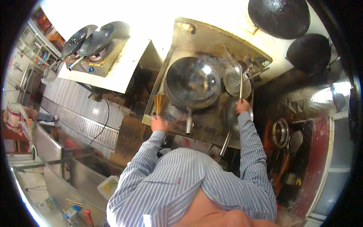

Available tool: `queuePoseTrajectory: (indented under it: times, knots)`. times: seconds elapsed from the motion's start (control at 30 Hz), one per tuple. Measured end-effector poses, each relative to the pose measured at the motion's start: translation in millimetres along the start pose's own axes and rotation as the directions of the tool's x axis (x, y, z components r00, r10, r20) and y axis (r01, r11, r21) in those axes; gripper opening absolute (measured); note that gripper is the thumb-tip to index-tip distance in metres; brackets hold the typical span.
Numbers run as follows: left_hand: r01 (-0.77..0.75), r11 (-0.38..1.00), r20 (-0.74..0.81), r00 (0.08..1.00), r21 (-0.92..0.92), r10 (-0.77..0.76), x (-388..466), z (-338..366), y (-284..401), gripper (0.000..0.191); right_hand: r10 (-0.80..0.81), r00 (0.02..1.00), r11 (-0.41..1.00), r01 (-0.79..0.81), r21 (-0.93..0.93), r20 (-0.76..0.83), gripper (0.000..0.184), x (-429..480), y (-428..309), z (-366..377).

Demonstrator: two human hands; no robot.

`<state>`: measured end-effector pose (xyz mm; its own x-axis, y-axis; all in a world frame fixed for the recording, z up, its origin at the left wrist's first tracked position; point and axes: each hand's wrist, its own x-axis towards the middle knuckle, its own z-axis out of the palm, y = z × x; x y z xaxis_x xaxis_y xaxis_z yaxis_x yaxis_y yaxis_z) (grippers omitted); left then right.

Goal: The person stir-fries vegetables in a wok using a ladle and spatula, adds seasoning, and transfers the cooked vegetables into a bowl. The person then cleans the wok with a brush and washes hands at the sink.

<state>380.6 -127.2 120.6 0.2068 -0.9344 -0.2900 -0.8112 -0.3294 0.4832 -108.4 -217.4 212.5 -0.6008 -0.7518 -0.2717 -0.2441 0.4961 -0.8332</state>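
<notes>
My left hand (pixel 159 124) grips a bamboo wok brush (pixel 159 104), its bristles pointing away from me, at the left front of the stove (pixel 175 110). A large dark wok (pixel 192 82) sits on the stove between my hands, its tubular metal handle (pixel 189 122) towards me. Its inside is shiny, and I cannot tell whether liquid lies in it. On the right, my right hand (pixel 242 106) is closed around the long metal handle of a ladle (pixel 241 82). The ladle's far end reaches over a round metal pan (pixel 231 81), where its bowl is hard to make out.
Another pan (pixel 229 112) lies under my right forearm, and a metal handle (pixel 225 144) juts from the stove front. Two woks (pixel 97 39) rest on a burner unit at left. Dark woks (pixel 309 52) hang at right. Far left, a person (pixel 18 116) stands by a counter.
</notes>
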Motion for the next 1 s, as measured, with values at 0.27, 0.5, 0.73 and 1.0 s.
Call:
queuePoseTrajectory:
  times: [0.27,0.5,0.73,1.0]
  knots:
    - [0.043,0.998,0.133,0.990,-0.049,-0.036,30.3,11.2,-36.9,0.064,0.269,0.864,0.314,-0.497,0.809,0.426,0.014,-63.0,41.0,-39.6]
    - [-0.433,0.752,-0.214,0.901,-0.496,0.377,24.1,-54.7,22.7,0.066,0.078,0.845,0.203,-0.532,0.822,0.528,0.033,-159.7,8.7,-63.9]
    - [-0.567,0.700,0.112,0.737,-0.435,0.666,104.6,-55.2,180.9,0.055,-0.101,0.709,0.003,-0.701,0.713,0.698,0.036,-259.5,-34.3,-27.1]
    - [-0.752,0.358,0.527,0.649,0.554,0.549,190.2,-39.8,213.2,0.034,-0.106,0.507,-0.236,-0.849,0.473,0.856,0.033,-273.3,-56.1,67.6]
